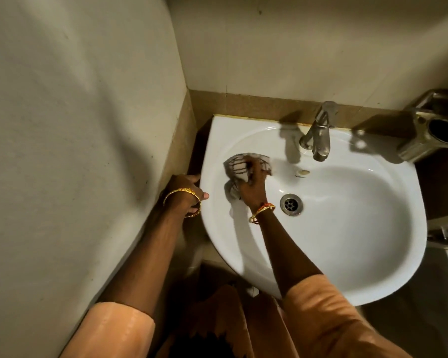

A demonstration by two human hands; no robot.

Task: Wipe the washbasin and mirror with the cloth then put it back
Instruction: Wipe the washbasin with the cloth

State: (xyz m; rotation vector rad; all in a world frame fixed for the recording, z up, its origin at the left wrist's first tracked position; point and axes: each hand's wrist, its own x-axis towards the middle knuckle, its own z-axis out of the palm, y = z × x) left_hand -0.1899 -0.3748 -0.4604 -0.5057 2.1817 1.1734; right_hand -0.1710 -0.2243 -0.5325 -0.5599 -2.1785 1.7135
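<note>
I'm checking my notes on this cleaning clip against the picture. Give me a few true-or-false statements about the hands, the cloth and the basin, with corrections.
1. The right hand presses the cloth against the inside of the washbasin. True.
2. The cloth lies over the drain. False: it is on the bowl's left slope, apart from the drain.
3. The left hand grips the basin's left rim. True.
4. Water runs from the tap. False: no stream shows.
5. The left hand holds a second cloth. False: it holds only the rim.
</note>
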